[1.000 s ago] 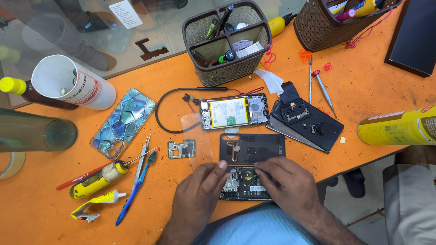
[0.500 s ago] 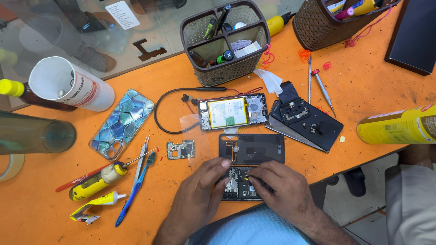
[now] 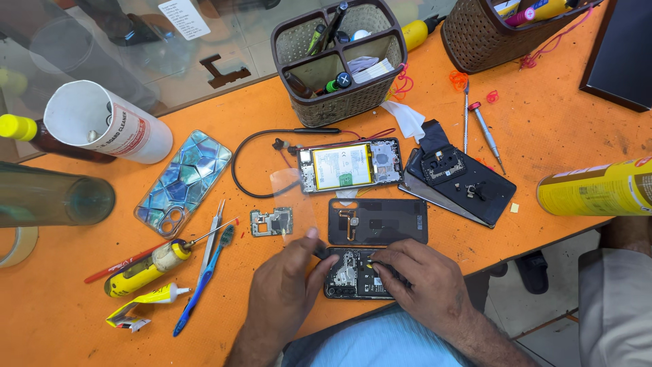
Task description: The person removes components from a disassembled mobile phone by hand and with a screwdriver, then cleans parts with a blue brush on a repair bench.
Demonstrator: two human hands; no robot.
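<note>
An opened black phone body (image 3: 348, 273) with bare circuitry lies at the near edge of the orange table (image 3: 577, 129). My left hand (image 3: 285, 289) grips its left end, with one fingertip up at the top left corner. My right hand (image 3: 421, 282) covers its right half, fingertips pressed onto the inside beside a small yellow spot. Just beyond it lies a black inner panel (image 3: 377, 221) with an orange flex strip. Farther back is another phone frame (image 3: 350, 166) with a white and yellow battery.
A dark back cover (image 3: 468, 187) lies right, a small circuit board (image 3: 272, 222) and iridescent case (image 3: 180, 180) left. Tweezers (image 3: 212, 234), blue brush (image 3: 202, 280), yellow bottle (image 3: 141, 270), white tube (image 3: 109, 122), tool basket (image 3: 339, 64), screwdrivers (image 3: 483, 132) and yellow can (image 3: 598, 187) surround them.
Both hands have closed in over the opened phone. My left fingers moved up to its top left corner, and my right fingers slid left onto its inside.
</note>
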